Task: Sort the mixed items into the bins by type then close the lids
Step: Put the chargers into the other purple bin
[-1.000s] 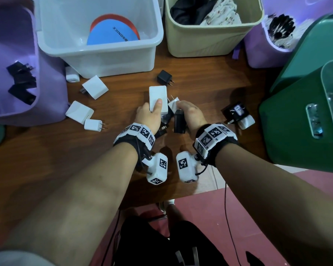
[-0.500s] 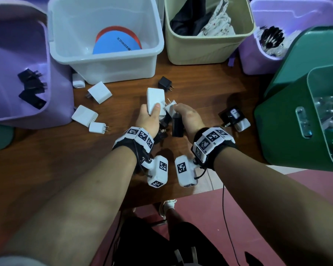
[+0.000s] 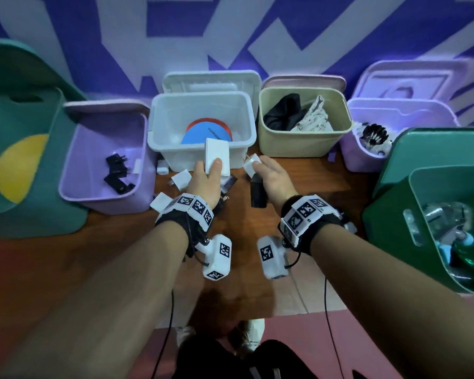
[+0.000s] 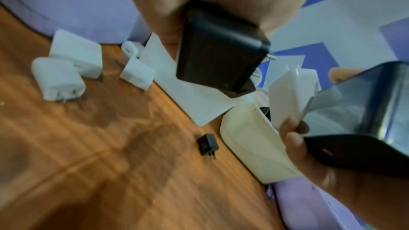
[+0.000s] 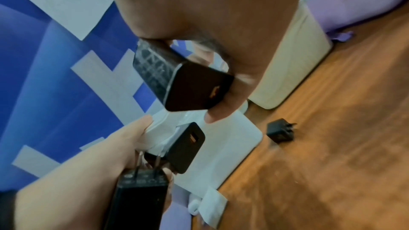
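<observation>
My left hand (image 3: 209,170) is raised above the wooden table (image 3: 307,173), thumb pressed on a flat white charger (image 3: 216,155); below it the same hand grips black chargers (image 4: 221,55), (image 5: 186,146). Beside it my right hand (image 3: 261,168) holds a small white charger (image 3: 251,164) and a black charger (image 3: 257,196) together. Both hands hover in front of the white bin (image 3: 159,138). The purple bin (image 3: 74,184) at left holds several black chargers (image 3: 117,170). Loose white chargers (image 3: 181,179), (image 3: 160,201) and one small black charger (image 4: 208,144) lie on the table.
The white bin holds blue and red discs (image 3: 207,132). A beige bin (image 3: 304,147) holds clothes, the right purple bin (image 3: 359,160) shuttlecocks, the green bin (image 3: 389,212) bottles. A teal bin (image 3: 19,209) stands far left. Lids lean behind the bins.
Both hands have risen off the table with the chargers in them and moved towards the bins. The head view has tilted up, so the wall and lids now show.
</observation>
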The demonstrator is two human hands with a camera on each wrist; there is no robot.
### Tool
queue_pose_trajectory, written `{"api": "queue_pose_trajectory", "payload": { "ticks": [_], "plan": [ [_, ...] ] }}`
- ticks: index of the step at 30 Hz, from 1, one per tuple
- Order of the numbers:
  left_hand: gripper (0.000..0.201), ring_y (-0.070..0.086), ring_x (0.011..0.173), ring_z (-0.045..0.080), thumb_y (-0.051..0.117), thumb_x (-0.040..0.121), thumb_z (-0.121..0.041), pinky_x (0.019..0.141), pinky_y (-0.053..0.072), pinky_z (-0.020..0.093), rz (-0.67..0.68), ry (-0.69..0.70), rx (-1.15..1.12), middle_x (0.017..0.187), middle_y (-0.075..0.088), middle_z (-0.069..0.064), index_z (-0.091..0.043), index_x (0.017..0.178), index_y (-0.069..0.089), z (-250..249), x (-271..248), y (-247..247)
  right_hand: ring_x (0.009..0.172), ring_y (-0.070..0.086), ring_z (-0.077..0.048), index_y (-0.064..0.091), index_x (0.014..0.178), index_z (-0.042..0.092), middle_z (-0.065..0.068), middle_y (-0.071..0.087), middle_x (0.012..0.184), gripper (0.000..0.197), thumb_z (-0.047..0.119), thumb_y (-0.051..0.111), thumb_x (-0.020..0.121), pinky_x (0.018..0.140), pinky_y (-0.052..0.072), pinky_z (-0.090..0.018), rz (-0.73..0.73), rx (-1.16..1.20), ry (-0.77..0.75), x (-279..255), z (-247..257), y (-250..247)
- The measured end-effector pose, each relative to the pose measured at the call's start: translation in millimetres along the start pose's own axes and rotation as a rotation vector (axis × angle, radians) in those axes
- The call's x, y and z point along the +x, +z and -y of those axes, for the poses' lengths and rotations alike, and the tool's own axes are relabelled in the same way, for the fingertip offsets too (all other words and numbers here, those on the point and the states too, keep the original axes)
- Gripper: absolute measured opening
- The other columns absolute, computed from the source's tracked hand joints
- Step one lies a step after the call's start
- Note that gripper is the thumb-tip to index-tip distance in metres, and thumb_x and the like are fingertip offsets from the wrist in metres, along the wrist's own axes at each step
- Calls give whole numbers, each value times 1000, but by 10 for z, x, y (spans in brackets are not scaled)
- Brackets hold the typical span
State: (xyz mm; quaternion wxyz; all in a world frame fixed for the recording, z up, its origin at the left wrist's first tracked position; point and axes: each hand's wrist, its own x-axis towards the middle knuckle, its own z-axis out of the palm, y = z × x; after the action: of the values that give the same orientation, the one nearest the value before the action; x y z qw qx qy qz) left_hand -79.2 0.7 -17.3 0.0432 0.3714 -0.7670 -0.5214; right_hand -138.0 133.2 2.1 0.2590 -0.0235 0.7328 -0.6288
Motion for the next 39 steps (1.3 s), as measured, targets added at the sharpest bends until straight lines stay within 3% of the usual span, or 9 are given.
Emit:
{"api": "queue_pose_trajectory", "payload": {
  "ticks": [6, 11, 15, 20, 25, 29, 32, 35, 39],
  "plan": [
    [42, 51, 97, 27, 37, 99, -45, 83, 35, 30, -161, 91, -81, 106, 53, 5, -15, 126, 46, -448, -27, -457, 105, 56, -18, 58, 123, 10, -5, 60, 117, 65, 45, 56, 69, 99, 41, -36, 10, -4, -130, -18, 546, 227],
    [42, 48, 92, 25, 37, 99, -44, 80, 32, 27, -246, 171, -139, 109, 55, 5, -14, 126, 46, -791, -28, -842, 125, 49, -22, 44, 139, 14, -10, 50, 138, 51, 30, 56, 92, 108, 35, -32, 4, -20, -184, -147, 1074, 361],
    [41, 51, 92, 29, 37, 99, -45, 77, 35, 31, -297, 197, -165, 103, 55, 6, -11, 118, 47, -915, 24, -1163, 118, 51, -22, 46, 136, 10, -10, 52, 134, 44, 25, 51, 96, 92, 34, -22, 22, -58, -263, -170, 1371, 523],
    [39, 49, 88, 27, 37, 100, -44, 76, 34, 30, -366, 226, -176, 100, 54, 5, -10, 116, 46, -881, 108, -1674, 132, 43, -23, 42, 141, 12, -7, 43, 145, 58, 36, 55, 90, 108, 32, -31, 59, -65, -305, -141, 1595, 1030],
    [40, 46, 88, 26, 37, 101, -40, 76, 31, 28, -431, 179, -168, 101, 52, 6, -6, 119, 48, -664, 293, -2292, 123, 49, -21, 43, 139, 9, -6, 50, 136, 48, 27, 52, 95, 110, 34, -35, 101, -66, -305, -39, 1664, 1666],
    [45, 53, 107, 33, 34, 102, -40, 80, 31, 29, -395, 87, -122, 122, 57, 14, -5, 126, 47, -350, 516, -2670, 96, 48, -16, 58, 94, 25, 11, 52, 93, 6, 28, 54, 90, 90, 36, -28, 141, -123, -306, 114, 1558, 2189],
    [49, 53, 112, 35, 32, 101, -43, 82, 33, 31, -323, -3, -68, 128, 56, 18, -5, 129, 46, -72, 723, -2833, 84, 46, -19, 48, 73, 23, 7, 47, 76, 18, 24, 52, 91, 78, 35, -30, 144, -176, -259, 259, 1399, 2525],
    [54, 51, 115, 35, 31, 100, -47, 88, 36, 34, -215, -62, -24, 131, 54, 17, -6, 134, 44, 127, 948, -2893, 95, 50, -22, 57, 85, 25, 6, 53, 90, 19, 42, 52, 79, 92, 39, -34, 140, -203, -220, 446, 1235, 2766],
    [63, 40, 134, 32, 28, 100, -51, 108, 31, 36, -45, -122, 59, 149, 40, 13, -8, 145, 35, 305, 1234, -2824, 116, 53, -27, 58, 118, 10, -9, 58, 123, 68, 53, 50, 66, 109, 37, -45, 79, -206, -117, 711, 959, 2896]
  ]
}}
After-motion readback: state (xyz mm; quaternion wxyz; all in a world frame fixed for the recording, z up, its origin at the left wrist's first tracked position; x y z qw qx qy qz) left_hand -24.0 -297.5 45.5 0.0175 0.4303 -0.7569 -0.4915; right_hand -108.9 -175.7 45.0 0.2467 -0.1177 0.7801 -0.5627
